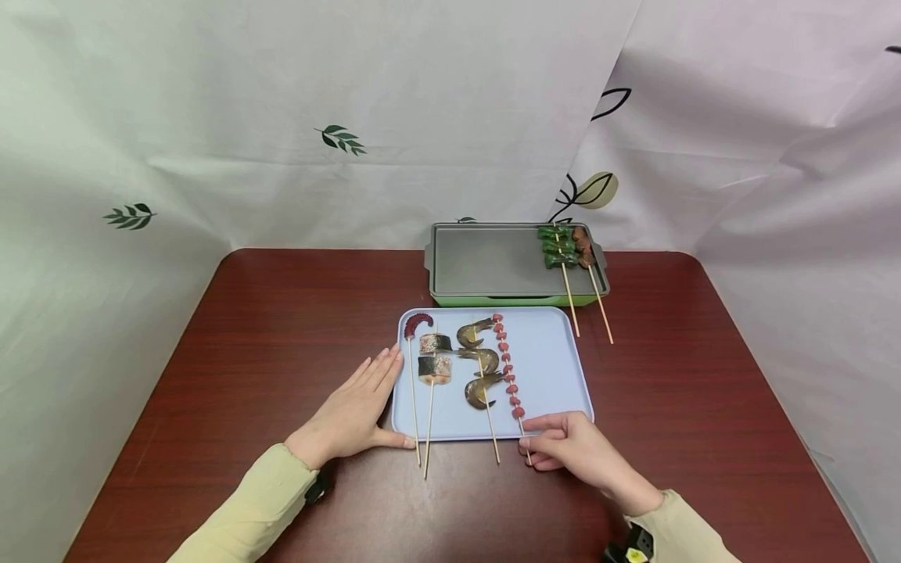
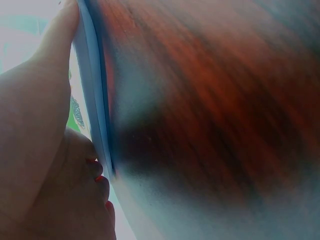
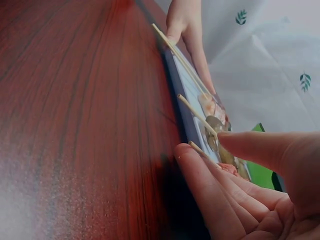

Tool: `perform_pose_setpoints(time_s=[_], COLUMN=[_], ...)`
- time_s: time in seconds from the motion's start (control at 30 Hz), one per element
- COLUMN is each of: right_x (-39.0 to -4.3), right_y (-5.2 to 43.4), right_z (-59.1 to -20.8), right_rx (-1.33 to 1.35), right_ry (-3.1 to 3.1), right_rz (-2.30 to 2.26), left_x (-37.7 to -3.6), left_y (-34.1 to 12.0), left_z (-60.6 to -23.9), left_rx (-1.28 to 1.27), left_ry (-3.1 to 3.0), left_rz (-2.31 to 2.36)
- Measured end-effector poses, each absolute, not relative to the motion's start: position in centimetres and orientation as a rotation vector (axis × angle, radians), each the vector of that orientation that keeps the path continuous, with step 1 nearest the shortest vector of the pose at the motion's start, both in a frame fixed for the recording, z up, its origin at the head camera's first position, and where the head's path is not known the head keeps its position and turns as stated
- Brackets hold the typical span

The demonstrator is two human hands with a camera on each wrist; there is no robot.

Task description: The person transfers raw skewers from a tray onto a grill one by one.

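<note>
A pale blue tray (image 1: 549, 356) lies on the table with several skewers on it. My right hand (image 1: 573, 450) pinches the lower stick of a skewer of small red pieces (image 1: 508, 367) at the tray's front right; its fingers are bent around the stick in the right wrist view. Flat against the tray's left edge, my left hand (image 1: 355, 410) has its fingers stretched out and its thumb at the front corner. Between the hands lie a dark red tentacle skewer (image 1: 419, 322), a fish-chunk skewer (image 1: 434, 367) and a shrimp skewer (image 1: 481, 360), their sticks poking over the front rim.
Behind the tray stands a grey grill pan (image 1: 486, 262) with a green base. On its right side lie a green pepper skewer (image 1: 559, 249) and a brown meat skewer (image 1: 583, 249), sticks overhanging the front. White patterned cloth (image 1: 394, 188) surrounds the dark red wooden table (image 1: 281, 328).
</note>
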State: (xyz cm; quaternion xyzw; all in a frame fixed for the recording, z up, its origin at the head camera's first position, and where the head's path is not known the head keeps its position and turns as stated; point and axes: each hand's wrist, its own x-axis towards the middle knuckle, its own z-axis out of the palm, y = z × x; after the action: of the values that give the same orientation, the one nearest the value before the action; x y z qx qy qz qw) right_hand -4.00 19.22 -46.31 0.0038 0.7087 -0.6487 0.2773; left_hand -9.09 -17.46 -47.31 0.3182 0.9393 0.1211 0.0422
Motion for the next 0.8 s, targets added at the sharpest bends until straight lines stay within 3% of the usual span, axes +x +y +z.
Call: perform_pose_setpoints(time_s=[0.8], right_x=[-4.22], right_y=[19.68], right_z=[-46.08], right_rx=[0.002], right_ry=[1.973], right_rz=[-1.797], left_x=[-9.22], left_y=[-17.54], left_z=[-47.51], left_rx=[0.977], left_ry=[2.866], left_rz=[0.384])
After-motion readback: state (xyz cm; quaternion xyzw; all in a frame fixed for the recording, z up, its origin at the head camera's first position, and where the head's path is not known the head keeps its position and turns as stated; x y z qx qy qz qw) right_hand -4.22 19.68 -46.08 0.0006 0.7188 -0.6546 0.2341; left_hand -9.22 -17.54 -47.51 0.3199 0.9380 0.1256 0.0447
